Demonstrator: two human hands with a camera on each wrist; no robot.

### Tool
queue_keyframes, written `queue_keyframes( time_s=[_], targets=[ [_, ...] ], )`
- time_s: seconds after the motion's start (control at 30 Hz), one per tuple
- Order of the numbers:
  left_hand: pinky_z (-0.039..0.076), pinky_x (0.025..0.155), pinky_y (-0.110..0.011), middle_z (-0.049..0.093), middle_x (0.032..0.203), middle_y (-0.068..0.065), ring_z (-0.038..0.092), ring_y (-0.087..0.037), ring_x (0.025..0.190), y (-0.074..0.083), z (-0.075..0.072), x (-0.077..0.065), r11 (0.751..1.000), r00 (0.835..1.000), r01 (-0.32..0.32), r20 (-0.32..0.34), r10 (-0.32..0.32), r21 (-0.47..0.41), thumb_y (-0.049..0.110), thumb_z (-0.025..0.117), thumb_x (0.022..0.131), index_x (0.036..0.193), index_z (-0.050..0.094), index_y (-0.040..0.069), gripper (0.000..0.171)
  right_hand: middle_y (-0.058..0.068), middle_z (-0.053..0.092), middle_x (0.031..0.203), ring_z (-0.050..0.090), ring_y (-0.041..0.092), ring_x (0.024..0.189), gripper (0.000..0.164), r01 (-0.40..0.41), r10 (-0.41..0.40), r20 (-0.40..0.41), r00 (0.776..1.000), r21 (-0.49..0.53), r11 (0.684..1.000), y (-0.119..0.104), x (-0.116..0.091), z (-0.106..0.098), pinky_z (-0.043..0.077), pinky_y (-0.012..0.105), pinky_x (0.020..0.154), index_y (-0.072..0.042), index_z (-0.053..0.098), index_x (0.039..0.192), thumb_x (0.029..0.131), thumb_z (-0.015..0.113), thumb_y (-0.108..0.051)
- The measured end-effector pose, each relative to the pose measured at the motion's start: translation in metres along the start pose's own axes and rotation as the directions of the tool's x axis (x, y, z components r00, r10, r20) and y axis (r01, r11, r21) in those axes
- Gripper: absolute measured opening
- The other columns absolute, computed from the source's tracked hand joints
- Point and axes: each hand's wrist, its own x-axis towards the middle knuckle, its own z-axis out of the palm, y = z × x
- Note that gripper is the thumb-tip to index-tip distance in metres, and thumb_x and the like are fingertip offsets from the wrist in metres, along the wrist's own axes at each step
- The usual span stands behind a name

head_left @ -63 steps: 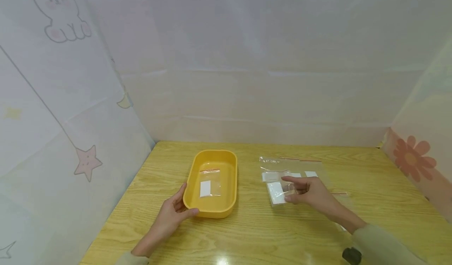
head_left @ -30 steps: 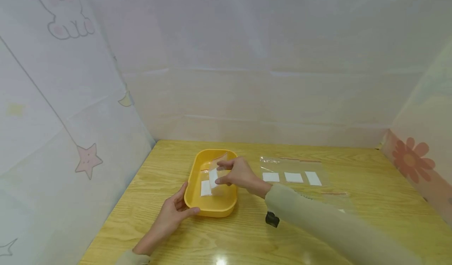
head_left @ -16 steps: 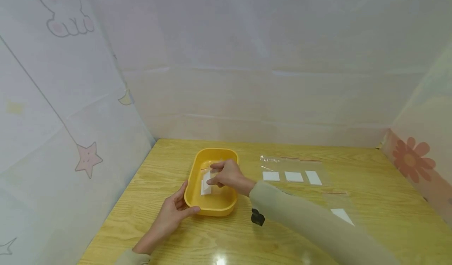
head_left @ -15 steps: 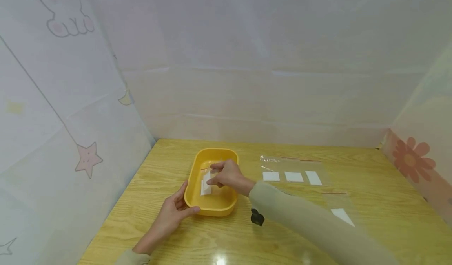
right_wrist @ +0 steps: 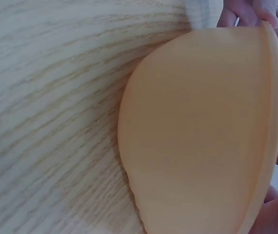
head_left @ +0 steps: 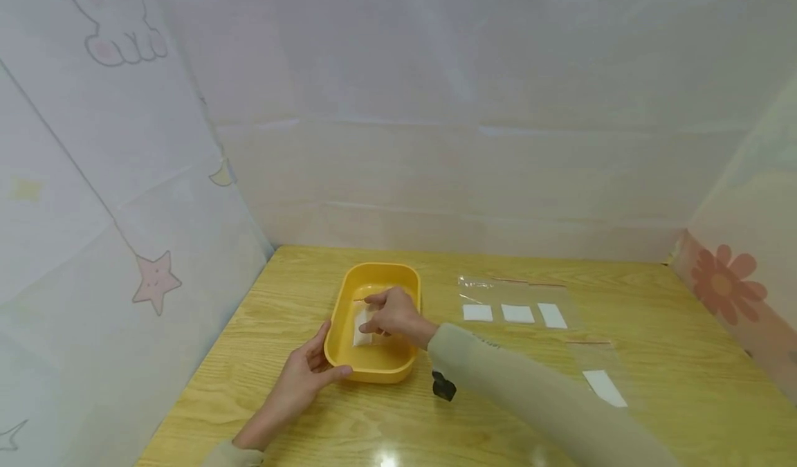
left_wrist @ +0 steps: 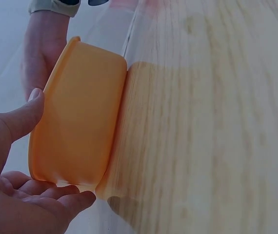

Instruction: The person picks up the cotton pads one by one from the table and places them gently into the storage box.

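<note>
A yellow plastic tray (head_left: 349,364) stands on the wooden table. My left hand (head_left: 301,373) holds its near left corner, thumb on the rim; the left wrist view shows the fingers along the tray's side (left_wrist: 80,112). My right hand (head_left: 395,315) reaches down inside the tray and pinches a small clear zip-lock bag (head_left: 362,334) with a white piece in it. This bag lies low over another such bag, whose red seal line shows above the fingertips. The hand hides most of both bags. In the right wrist view the tray wall (right_wrist: 202,126) blocks sight of the fingertips.
Right of the tray lie several clear zip-lock bags with white pieces: a row with a left bag (head_left: 477,313), a middle bag (head_left: 518,313) and a right bag (head_left: 552,315), plus a nearer bag (head_left: 604,387). A patterned sheet (head_left: 436,176) walls the table's back and sides.
The right hand has carried a bag from the pile at right leftward into the tray, then lowered it onto the bag there. My left hand has stayed on the tray corner.
</note>
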Motion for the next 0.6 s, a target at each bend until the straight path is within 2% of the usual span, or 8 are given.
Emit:
queue_keyframes(
  time_s=[0.13, 0.2, 0.27, 0.37, 0.43, 0.6],
  targets=[
    [0.050, 0.107, -0.034, 0.024, 0.168, -0.022, 0.042, -0.042, 0.145, -0.0002, 0.0003, 0.0004, 1.000, 1.000, -0.003, 0.008, 0.003, 0.003, 0.003, 0.079, 0.095, 0.167, 0.014, 0.001, 0.097, 0.000, 0.056, 0.058, 0.049, 0.014, 0.049, 0.062, -0.012, 0.012, 0.009, 1.000, -0.061, 0.998, 0.0000, 0.0002, 0.0022, 0.043, 0.024, 0.044, 0.001, 0.072, 0.133, 0.077, 0.095, -0.004],
    [0.049, 0.107, -0.033, 0.024, 0.169, -0.021, 0.042, -0.041, 0.145, -0.0002, 0.0004, 0.0005, 1.000, 1.000, -0.002, 0.009, 0.002, 0.002, 0.003, 0.079, 0.095, 0.167, 0.014, 0.001, 0.097, 0.001, 0.051, 0.059, 0.043, 0.012, 0.048, 0.062, -0.007, 0.008, 0.015, 1.000, -0.095, 0.995, 0.0005, 0.0017, 0.0034, 0.037, 0.022, 0.043, 0.003, 0.071, 0.133, 0.075, 0.094, -0.002],
    [0.049, 0.107, -0.033, 0.024, 0.169, -0.020, 0.042, -0.041, 0.146, 0.0000, 0.0004, 0.0006, 1.000, 1.000, -0.002, 0.009, 0.002, 0.002, 0.004, 0.079, 0.095, 0.168, 0.015, 0.002, 0.096, 0.003, 0.064, 0.070, 0.040, 0.011, 0.048, 0.061, 0.012, -0.010, 0.016, 1.000, -0.146, 0.989, 0.0014, 0.0039, 0.0047, 0.036, 0.021, 0.044, 0.005, 0.073, 0.129, 0.073, 0.094, 0.001],
    [0.048, 0.109, -0.034, 0.024, 0.169, -0.020, 0.042, -0.040, 0.146, -0.0001, 0.0003, 0.0009, 1.000, 1.000, -0.005, 0.010, 0.005, 0.004, 0.004, 0.079, 0.096, 0.168, 0.015, 0.002, 0.096, 0.012, 0.077, 0.106, 0.041, 0.012, 0.052, 0.057, 0.048, -0.043, 0.029, 0.999, -0.231, 0.972, 0.0025, 0.0064, 0.0048, 0.039, 0.021, 0.048, 0.006, 0.074, 0.125, 0.072, 0.093, 0.002],
    [0.048, 0.109, -0.034, 0.025, 0.169, -0.019, 0.041, -0.040, 0.147, -0.0003, 0.0002, 0.0009, 1.000, 1.000, -0.006, 0.008, 0.006, 0.007, 0.004, 0.079, 0.096, 0.168, 0.016, 0.003, 0.096, 0.016, 0.072, 0.128, 0.045, 0.013, 0.056, 0.056, 0.061, -0.050, 0.047, 0.998, -0.279, 0.958, 0.0024, 0.0067, 0.0044, 0.043, 0.022, 0.052, 0.006, 0.075, 0.124, 0.072, 0.092, 0.002],
    [0.047, 0.110, -0.035, 0.025, 0.169, -0.019, 0.042, -0.039, 0.146, -0.0015, 0.0006, 0.0004, 1.000, 1.000, -0.008, -0.016, 0.008, 0.017, 0.004, 0.079, 0.095, 0.167, 0.018, 0.002, 0.095, 0.013, 0.070, 0.134, 0.058, 0.016, 0.084, 0.058, 0.083, -0.045, 0.102, 0.994, -0.402, 0.912, -0.0014, 0.0002, 0.0014, 0.057, 0.027, 0.073, 0.004, 0.072, 0.129, 0.074, 0.091, -0.001]
  ],
)
